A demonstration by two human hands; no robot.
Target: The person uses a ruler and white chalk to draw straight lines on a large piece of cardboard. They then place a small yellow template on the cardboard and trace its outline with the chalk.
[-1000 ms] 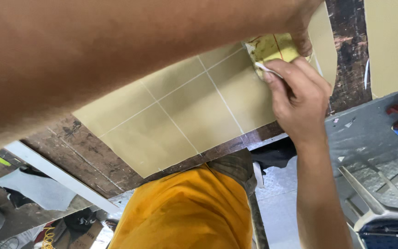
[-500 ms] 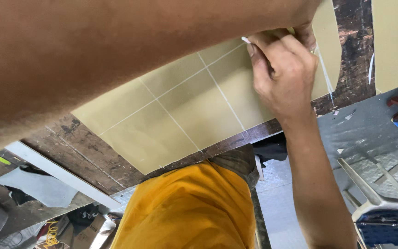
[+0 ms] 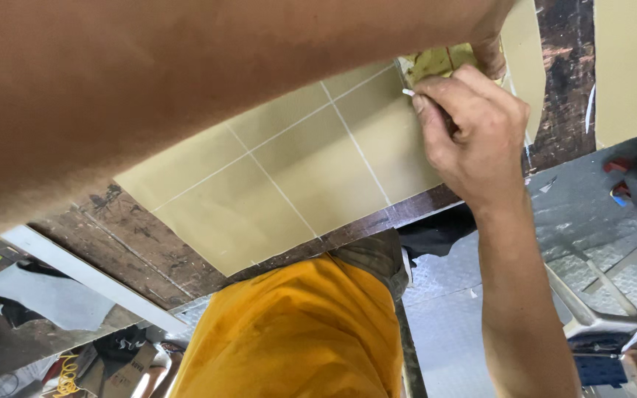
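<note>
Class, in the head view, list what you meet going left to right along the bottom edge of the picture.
Yellow cord → orange shirt → metal floor plate → forearm of the right hand → blue crate.

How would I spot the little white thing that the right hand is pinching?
Start at the dark, worn wooden table and the big tan sheet ruled with white lines lying on it. Follow the sheet to its far corner, where the right hand is curled. The small white stick pokes from its fingertips: the only solid white piece among thin lines.

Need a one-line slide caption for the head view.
Right hand marks white lines on a tan sheet with chalk; left hand steadies a template.
</note>
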